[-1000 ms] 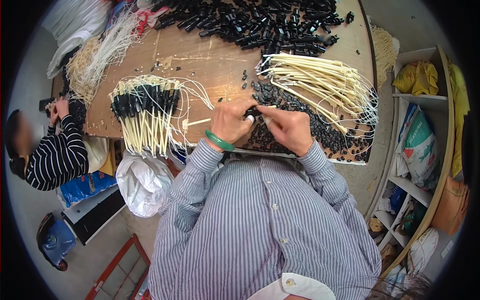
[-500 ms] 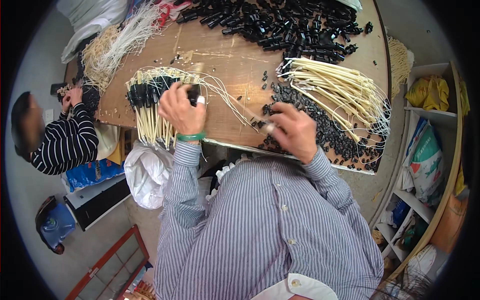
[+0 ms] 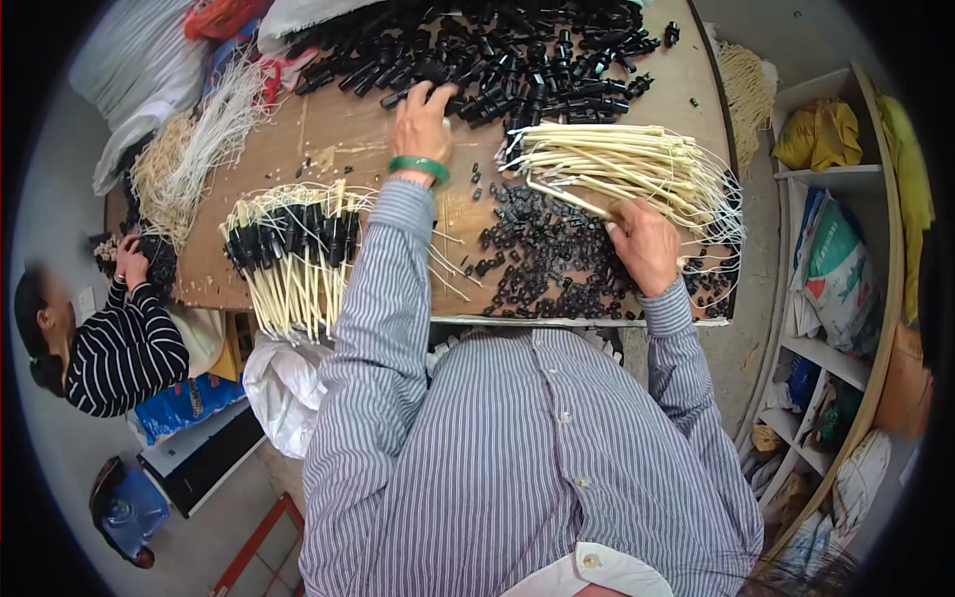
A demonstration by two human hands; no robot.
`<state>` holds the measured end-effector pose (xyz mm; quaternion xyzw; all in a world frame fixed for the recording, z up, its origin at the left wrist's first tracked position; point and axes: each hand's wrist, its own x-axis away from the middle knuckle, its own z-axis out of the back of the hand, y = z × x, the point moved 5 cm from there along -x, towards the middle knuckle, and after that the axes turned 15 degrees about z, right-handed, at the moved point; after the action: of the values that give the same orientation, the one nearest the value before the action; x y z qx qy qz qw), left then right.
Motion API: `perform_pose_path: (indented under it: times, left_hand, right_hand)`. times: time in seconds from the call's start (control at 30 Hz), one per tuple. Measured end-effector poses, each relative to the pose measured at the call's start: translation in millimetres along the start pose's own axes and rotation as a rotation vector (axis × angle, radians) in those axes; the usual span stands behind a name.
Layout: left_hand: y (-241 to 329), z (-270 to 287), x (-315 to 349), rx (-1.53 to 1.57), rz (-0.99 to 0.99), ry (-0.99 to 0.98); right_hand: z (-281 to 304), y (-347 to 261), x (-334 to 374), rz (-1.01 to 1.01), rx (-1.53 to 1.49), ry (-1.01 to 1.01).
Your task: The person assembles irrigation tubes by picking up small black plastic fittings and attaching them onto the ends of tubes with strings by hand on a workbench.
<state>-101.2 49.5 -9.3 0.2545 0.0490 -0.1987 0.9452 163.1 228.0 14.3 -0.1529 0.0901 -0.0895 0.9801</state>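
My left hand [image 3: 422, 127], a green bangle at its wrist, reaches to the near edge of a heap of black plastic tubular fittings [image 3: 537, 88]. Its fingers are apart, with the tips over a fitting there. At the right, my right hand [image 3: 647, 245] has its fingers closed on a thin cream rod [image 3: 569, 199], partly hidden under the hand. This rod lies just below a bundle of similar cream rods [image 3: 607, 154] with white wires at their ends. Small black pieces [image 3: 547, 249] are scattered beside and under the right hand.
Left of my left forearm, cream rods with black fittings on them [image 3: 288, 239] lie in a row at the table edge. White and beige cords [image 3: 204, 139] are heaped far left. Another person in a striped top [image 3: 124, 348] works there. Shelves [image 3: 836, 189] stand at the right.
My left hand has moved away from the row of fitted rods up to the black heap. My right hand has gone right onto a cream rod. The view has shifted.
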Motion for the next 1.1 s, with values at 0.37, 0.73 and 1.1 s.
perform_pose_path:
  times: [0.37,0.73,1.1]
  left_hand:
    - [-17,36,72,0.205,0.066,-0.083]
    - [7,38,103,0.278,-0.116,-0.231]
    - [84,60,142,0.077,-0.483,-0.088]
  right_hand:
    - [12,-53,-26,0.319,-0.259,0.163]
    - [-3,-69,-13,0.414,-0.114,-0.047]
    - [-7,-76,-26,0.397,-0.372,0.137]
